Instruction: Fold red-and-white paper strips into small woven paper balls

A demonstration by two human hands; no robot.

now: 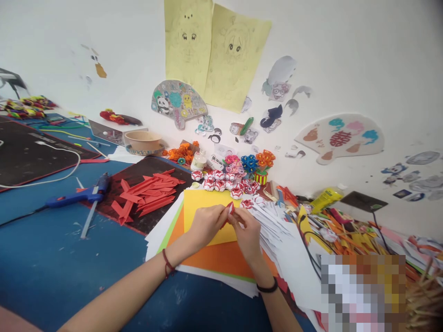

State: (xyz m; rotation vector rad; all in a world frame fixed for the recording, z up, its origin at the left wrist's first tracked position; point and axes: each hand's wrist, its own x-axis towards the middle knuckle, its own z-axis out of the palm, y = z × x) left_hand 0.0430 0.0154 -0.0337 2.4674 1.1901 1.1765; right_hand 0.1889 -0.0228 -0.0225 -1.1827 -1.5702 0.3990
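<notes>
Blue desk (131,272) under a white wall (121,37): a red-and-white paper piece (230,209) is resting between two hands

Both hands are meeting above the stacked sheets, and the small folded piece is sitting between their fingertips. The left hand (206,223) is pinching it from the left, while the right hand (247,230) is gripping its other side with thumb and fingers. Exactly which folds are lying under the fingers is too small to tell. Judging by its looks, it is weighing next to nothing and is offering thin, fairly crisp walls that would crease or crush under a hard squeeze; its layered folded edges are giving the surest hold, with a light pinch.

Beneath the hands, a yellow sheet (194,200) is lying over an orange sheet (214,260), with green and white edges showing around them. Just beyond, similar red-and-white pieces (219,185) are clustering before pink flowers (232,162), blue flowers (249,163) and orange flowers (265,160), the last standing in a striped pot (260,177).

To the left, red folded strips (145,193) are piling on a dark mat (138,168), and a blue glue gun (93,192) is lying beside them. To the right, white papers (277,230) are spreading towards a yellow bottle (325,199). On the wall, two fan shapes (178,103) (341,138) are hanging.
</notes>
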